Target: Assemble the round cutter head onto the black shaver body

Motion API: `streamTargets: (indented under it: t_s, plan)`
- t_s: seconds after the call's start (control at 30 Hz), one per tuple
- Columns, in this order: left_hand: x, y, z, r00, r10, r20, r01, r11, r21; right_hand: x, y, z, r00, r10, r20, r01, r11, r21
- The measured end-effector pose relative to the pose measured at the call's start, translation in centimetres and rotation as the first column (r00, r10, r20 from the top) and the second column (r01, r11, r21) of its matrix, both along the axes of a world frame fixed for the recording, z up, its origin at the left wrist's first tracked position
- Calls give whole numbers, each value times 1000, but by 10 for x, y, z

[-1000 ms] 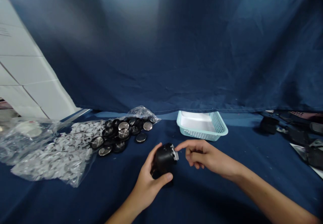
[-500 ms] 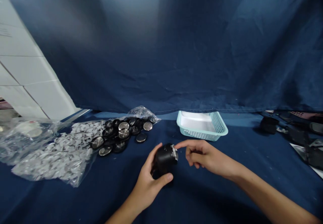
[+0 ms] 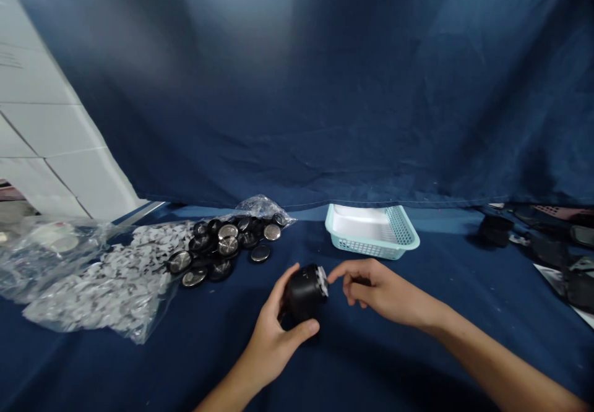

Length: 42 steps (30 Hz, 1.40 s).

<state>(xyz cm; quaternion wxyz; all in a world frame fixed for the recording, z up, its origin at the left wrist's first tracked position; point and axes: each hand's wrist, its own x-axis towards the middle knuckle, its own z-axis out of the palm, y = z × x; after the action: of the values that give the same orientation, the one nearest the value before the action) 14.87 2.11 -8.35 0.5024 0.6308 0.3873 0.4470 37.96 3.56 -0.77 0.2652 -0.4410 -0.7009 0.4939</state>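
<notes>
Left hand (image 3: 271, 344) holds a black cylindrical part (image 3: 302, 294) over the table (image 3: 399, 362), grip closed around the body, fingers up the far side and thumb across the near edge. Can't tell if the part touches the table. Pale toothed piece (image 3: 322, 282) sits at the cylinder's right end; material unclear. Right hand (image 3: 375, 291) is just beside it, holds nothing, grip loose with fingers part curled. Its index fingertip (image 3: 332, 274) is at the toothed piece, touching or just short, can't tell.

Table is covered in dark blue cloth. Left of the hands, a pile of round black discs with metal mesh centres (image 3: 227, 246) lies against a clear plastic bag (image 3: 106, 282) of grey-white flakes. Light blue slotted plastic basket (image 3: 366, 248) sits behind the hands, white lining inside. Black parts (image 3: 494, 230) lie far right. Dark blue cloth backdrop (image 3: 297, 90) hangs behind the table, white wall panels (image 3: 46, 133) at far left.
</notes>
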Motion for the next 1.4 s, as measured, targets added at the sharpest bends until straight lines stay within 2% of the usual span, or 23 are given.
streamTargets:
  t_s: [0.13,0.2,0.3,0.37,0.5,0.6,0.67,0.77,0.83,0.9,0.97,1.03,1.13,1.2,1.3,1.4]
  plan:
    - [0,0,1,1000,4,-1,-4,1000,-2,0,-1,2,992,72,-101,-77,996,-45]
    - [0,0,2,1000,10,-4,-10,1000,-2,0,-1,3,988,63,-143,-68,997,-29]
    - [1,0,2,1000,11,-19,-11,1000,-2,0,0,3,998,19,-66,-21,1000,-20]
    - [0,0,2,1000,8,-22,-8,1000,-2,0,0,2,998,45,-38,-46,998,-39]
    - [0,0,1,1000,14,-9,-14,1000,-3,0,-1,3,987,83,-139,-92,994,-55]
    - [1,-1,1,1000,14,-14,-14,1000,2,1,0,3,997,22,-81,-25,999,-38]
    - [1,-1,1,1000,12,-15,-12,1000,12,1,0,3,999,33,-40,-35,998,-54]
    - [1,-1,1,1000,12,-11,-12,1000,14,2,0,3,992,63,-110,-74,992,-103]
    - [0,0,1,1000,12,-16,-12,1000,9,1,0,3,990,-1,-138,-13,995,-100]
    - [0,0,1,1000,15,-22,-15,1000,10,1,1,2,994,-53,-92,45,995,-87]
    - [0,0,1,1000,10,-27,-9,1000,18,1,1,2,999,-13,-47,9,996,-91]
    - [0,0,0,1000,9,-22,-8,1000,24,1,0,3,996,51,-76,-60,991,-119]
    - [0,1,0,1000,10,-6,-10,1000,13,1,-1,3,987,3,-163,-24,991,-131]
    - [0,0,0,1000,10,-3,-10,1000,2,2,-1,3,988,-28,-151,9,992,-125]
    - [1,-1,0,1000,1,-12,-1,1000,6,2,-1,3,992,16,-122,-33,990,-139]
    - [1,-1,0,1000,-2,-12,2,1000,17,1,-1,6,987,36,-159,-64,982,-176]
